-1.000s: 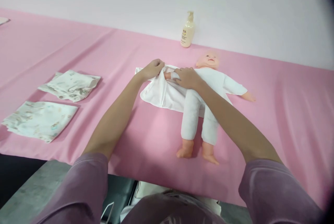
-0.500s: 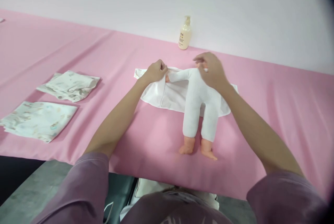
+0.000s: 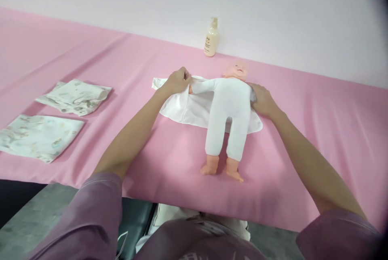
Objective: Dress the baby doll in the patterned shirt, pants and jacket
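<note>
A baby doll (image 3: 228, 102) with a white cloth body lies face up, its bare feet towards me. Spread beneath it is a small white garment (image 3: 197, 108). My left hand (image 3: 179, 80) is closed on the garment's edge at the sleeve, where the doll's hand (image 3: 190, 89) pokes in under the cloth. My right hand (image 3: 263, 100) is at the doll's other side, its fingers curled around the arm there, which it mostly hides. The doll's head (image 3: 235, 72) shows above the white body.
Two folded printed cloths (image 3: 75, 96) (image 3: 41, 137) lie to the left on the pink table cover (image 3: 169, 171). A cream pump bottle (image 3: 211, 42) stands at the back by the white wall (image 3: 121, 1). The table's front edge is close to my body.
My right hand has moved down and outward from the doll's head and shoulder to its side, uncovering the face. My left hand keeps its hold on the garment.
</note>
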{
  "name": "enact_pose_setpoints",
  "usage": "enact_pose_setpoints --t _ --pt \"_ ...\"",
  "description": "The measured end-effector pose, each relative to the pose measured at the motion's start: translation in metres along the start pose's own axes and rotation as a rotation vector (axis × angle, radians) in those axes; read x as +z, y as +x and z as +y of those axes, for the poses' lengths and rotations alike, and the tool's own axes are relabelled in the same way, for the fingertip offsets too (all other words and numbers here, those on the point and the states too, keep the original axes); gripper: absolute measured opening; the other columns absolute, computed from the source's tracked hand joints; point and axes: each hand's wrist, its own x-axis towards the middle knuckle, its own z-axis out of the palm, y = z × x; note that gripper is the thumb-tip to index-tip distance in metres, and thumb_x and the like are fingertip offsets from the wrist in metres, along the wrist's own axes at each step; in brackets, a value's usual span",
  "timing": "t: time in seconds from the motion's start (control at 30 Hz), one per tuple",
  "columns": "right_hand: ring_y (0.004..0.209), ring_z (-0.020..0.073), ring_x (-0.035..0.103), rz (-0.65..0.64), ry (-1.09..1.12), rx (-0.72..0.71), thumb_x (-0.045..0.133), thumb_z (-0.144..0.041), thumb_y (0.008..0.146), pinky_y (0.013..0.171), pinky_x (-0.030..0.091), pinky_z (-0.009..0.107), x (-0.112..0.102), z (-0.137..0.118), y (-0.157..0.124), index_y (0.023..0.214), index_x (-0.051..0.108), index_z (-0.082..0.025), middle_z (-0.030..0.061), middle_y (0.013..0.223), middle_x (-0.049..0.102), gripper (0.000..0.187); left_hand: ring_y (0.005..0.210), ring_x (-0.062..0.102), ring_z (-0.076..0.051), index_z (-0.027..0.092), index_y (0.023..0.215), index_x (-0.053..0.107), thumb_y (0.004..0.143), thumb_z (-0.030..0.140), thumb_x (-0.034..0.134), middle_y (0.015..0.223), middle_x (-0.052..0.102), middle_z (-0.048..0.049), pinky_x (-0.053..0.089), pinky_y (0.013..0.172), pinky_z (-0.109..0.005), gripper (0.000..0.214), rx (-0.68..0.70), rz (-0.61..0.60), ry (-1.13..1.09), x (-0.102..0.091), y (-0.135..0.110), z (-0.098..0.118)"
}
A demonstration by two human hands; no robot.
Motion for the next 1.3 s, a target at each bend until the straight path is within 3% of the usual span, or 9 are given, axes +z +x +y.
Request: enact_pose_setpoints --t 0.17,0.33,0.47,0.67,0.8,0.9,1.0,1.13,1.3 --pt "0.151 0.0503 0.061 0.094 0.003 -0.043 0.06 -0.052 0.1 0.131 0.049 0.075 0.012 -0.001 0.002 0.164 0.059 -0.018 0.0247 0.161 0.069 0.073 0.099 0.071 -0.027 0.023 0.102 0.057 0.111 0.025 0.066 0.111 0.078 -0.0104 0.056 0.093 -0.039 0.013 0.035 0.011 -0.007 0.004 0.001 -0.002" --pt "0.152 0.048 0.061 0.129 0.024 -0.078 0.063 -0.038 0.094 0.13 0.051 0.072 0.023 -0.035 0.017 0.164 0.057 -0.019 0.023 0.161 0.069 0.073 0.097 0.071 -0.028 0.024 0.102 0.055 0.111 0.026 0.066 0.11 0.078 -0.0108 0.056 0.092 -0.04 0.014 0.035 0.032 0.03 0.004 0.002 0.003" --pt "0.152 0.047 0.061 0.126 0.036 -0.084 0.063 -0.031 0.093 0.13 0.051 0.071 0.031 -0.06 0.036 0.163 0.058 -0.02 0.0221 0.162 0.069 0.071 0.098 0.072 -0.028 0.024 0.102 0.053 0.11 0.023 0.066 0.111 0.078 -0.011 0.056 0.093 -0.041 0.015 0.034 0.056 0.051 0.001 0.004 0.009" --pt "0.151 0.0474 0.062 0.054 0.066 -0.002 0.067 -0.034 0.096 0.13 0.051 0.072 0.043 -0.076 0.049 0.165 0.062 -0.021 0.0206 0.161 0.071 0.071 0.095 0.071 -0.028 0.025 0.102 0.053 0.111 0.025 0.066 0.105 0.077 -0.0101 0.057 0.093 -0.042 0.016 0.058 0.027 0.018 0.006 0.002 0.01" --pt "0.149 0.0499 0.066 0.023 0.088 0.101 0.068 -0.034 0.095 0.125 0.055 0.074 0.046 -0.079 0.04 0.176 0.058 -0.026 0.0175 0.164 0.071 0.082 0.095 0.07 -0.028 0.025 0.104 0.057 0.112 0.029 0.063 0.106 0.078 -0.0098 0.057 0.098 -0.043 0.011 0.082 0.015 0.013 0.006 0.004 0.008" --pt "0.148 0.0538 0.068 -0.001 0.106 0.15 0.073 -0.039 0.095 0.121 0.056 0.077 0.042 -0.075 0.028 0.179 0.054 -0.026 0.0189 0.166 0.071 0.087 0.105 0.07 -0.03 0.023 0.107 0.063 0.112 0.029 0.06 0.114 0.078 -0.0114 0.055 0.11 -0.047 0.008 0.135 0.032 0.055 -0.001 0.009 -0.001" --pt "0.142 0.0528 0.071 -0.022 0.204 0.192 0.08 -0.048 0.095 0.12 0.058 0.075 0.033 -0.066 0.017 0.171 0.06 -0.023 0.0211 0.162 0.074 0.084 0.121 0.068 -0.032 0.021 0.118 0.07 0.111 0.034 0.064 0.13 0.077 -0.0144 0.053 0.119 -0.048 0.016 0.189 0.026 0.087 -0.007 0.014 -0.018" --pt "0.139 0.0486 0.074 -0.08 0.297 0.261 0.084 -0.06 0.095 0.122 0.058 0.071 0.023 -0.055 0.009 0.157 0.071 -0.025 0.0181 0.157 0.078 0.073 0.125 0.07 -0.032 0.021 0.127 0.073 0.113 0.043 0.061 0.138 0.076 -0.0158 0.056 0.115 -0.047 0.029 0.219 -0.064 0.028 -0.005 0.017 -0.039" --pt "0.143 0.0477 0.072 -0.038 0.328 0.268 0.076 -0.066 0.102 0.127 0.055 0.072 0.031 -0.055 0.011 0.154 0.075 -0.028 0.0142 0.158 0.078 0.064 0.132 0.068 -0.035 0.022 0.134 0.075 0.117 0.045 0.051 0.141 0.078 -0.0148 0.05 0.125 -0.051 0.037 0.251 -0.085 0.073 0.006 0.015 -0.046"
